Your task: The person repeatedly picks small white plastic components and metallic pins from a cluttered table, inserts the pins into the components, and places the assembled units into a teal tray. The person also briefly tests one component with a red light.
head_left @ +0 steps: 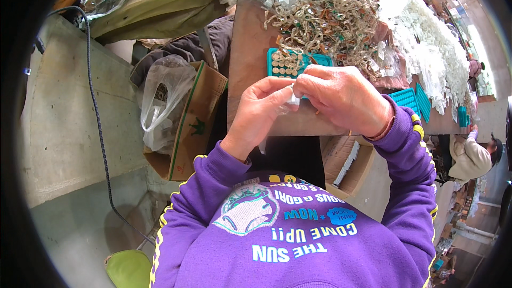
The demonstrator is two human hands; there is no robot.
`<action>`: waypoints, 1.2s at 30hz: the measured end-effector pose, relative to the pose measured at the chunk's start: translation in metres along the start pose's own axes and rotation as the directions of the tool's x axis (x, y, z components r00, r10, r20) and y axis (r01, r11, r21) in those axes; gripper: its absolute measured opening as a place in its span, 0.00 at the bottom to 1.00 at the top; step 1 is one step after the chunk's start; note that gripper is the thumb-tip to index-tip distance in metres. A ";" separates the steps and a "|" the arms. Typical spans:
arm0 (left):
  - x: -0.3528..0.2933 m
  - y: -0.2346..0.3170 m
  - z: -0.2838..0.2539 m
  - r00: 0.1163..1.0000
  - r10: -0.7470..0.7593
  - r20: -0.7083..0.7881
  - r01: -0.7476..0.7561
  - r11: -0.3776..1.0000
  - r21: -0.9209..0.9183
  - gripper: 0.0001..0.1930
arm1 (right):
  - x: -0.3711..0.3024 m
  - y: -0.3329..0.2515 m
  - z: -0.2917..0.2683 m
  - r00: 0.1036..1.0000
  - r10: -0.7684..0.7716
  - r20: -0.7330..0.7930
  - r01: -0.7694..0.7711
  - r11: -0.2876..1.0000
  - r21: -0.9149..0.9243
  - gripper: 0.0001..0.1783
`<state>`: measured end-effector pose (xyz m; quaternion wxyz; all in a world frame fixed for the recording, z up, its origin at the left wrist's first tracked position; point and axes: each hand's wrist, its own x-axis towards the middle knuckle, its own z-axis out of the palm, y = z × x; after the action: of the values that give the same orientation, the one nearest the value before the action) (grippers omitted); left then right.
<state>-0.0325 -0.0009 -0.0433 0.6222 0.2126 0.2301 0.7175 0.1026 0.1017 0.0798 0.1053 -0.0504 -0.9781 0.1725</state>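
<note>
Just past the table's near edge, my left hand [257, 111] pinches a small white piece [293, 99] between thumb and fingers; its exact kind is too small to make out. My right hand [345, 96] meets it from the other side, fingers closed at the piece's upper end; what they grip is hidden. Right behind both hands lies a teal tray [270, 65] holding rows of round, cream-coloured pieces, partly covered by my right hand. Beyond it spreads a tangled heap of beige cords [333, 24] with green and brown bits.
Clear plastic bags and white pieces [421, 48] pile up along the table to the right, near teal racks [406, 100]. A cardboard box [200, 122] with a plastic bag stands left; another box [349, 162] sits below the table edge. Two people work at the far right.
</note>
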 end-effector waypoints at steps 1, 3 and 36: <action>0.000 0.000 0.000 1.000 -0.007 -0.001 0.007 1.000 0.021 0.10 | 0.001 0.000 0.000 1.000 -0.003 0.007 0.003 1.000 -0.002 0.10; 0.001 0.001 0.001 1.000 -0.004 0.016 0.004 0.999 0.040 0.10 | 0.002 -0.001 0.001 1.000 -0.008 0.015 0.008 1.000 -0.001 0.11; 0.002 -0.001 -0.004 1.000 -0.020 -0.003 0.020 0.996 -0.090 0.10 | -0.016 0.015 0.026 0.868 0.492 -0.070 -0.332 0.679 0.654 0.04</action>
<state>-0.0347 0.0008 -0.0468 0.6378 0.1807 0.2009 0.7212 0.1134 0.1045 0.0474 0.1915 -0.2538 -0.8073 0.4973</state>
